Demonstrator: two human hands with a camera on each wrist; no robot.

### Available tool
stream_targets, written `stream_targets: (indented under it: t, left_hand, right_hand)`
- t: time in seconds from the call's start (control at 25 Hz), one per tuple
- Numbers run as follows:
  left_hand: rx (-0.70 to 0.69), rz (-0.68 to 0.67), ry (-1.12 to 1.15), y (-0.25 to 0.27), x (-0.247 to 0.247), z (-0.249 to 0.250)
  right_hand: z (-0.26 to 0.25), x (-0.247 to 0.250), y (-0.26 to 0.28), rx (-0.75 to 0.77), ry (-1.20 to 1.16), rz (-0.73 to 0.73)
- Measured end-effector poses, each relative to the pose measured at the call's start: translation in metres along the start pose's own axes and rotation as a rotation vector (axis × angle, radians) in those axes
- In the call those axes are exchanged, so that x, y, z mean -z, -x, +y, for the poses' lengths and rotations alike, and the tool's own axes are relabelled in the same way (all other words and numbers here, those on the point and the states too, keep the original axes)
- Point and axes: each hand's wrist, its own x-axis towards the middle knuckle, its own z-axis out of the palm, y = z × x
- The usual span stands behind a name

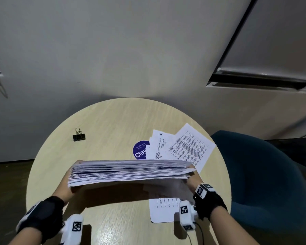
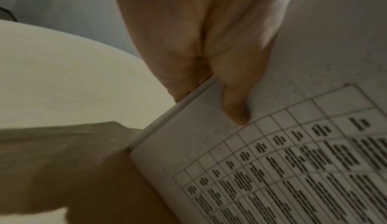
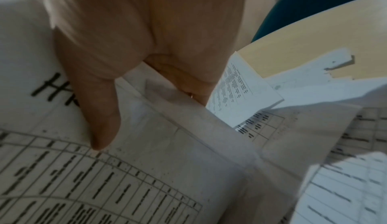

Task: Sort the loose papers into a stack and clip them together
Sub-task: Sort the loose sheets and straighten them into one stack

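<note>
Stack of papers is hanging above the table, long axis left-right; left hand and right hand are pinching its ends. Binder clip is lying far-left, nearer the left hand.

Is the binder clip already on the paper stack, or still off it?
Off. The binder clip lies alone on the table, apart from the stack both hands hold.

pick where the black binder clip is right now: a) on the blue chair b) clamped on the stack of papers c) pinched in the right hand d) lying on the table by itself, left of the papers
d: the head view shows the binder clip lying alone on the table, apart from the stack that both hands hold by its ends.
</note>
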Motion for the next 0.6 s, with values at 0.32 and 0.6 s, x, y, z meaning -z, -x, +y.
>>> stream_targets:
  t: [0.32, 0.6]
  left_hand:
    - [0.199, 0.071, 0.191, -0.011, -0.009, -0.005]
    - [0.241, 0.130, 0.222, -0.014, -0.024, 0.006]
  right_hand:
    - [-0.008, -0.022, 0.010, -0.027, -0.075, 0.092]
    - [-0.033, -0.043, 0.023, -0.022, -0.321, 0.081]
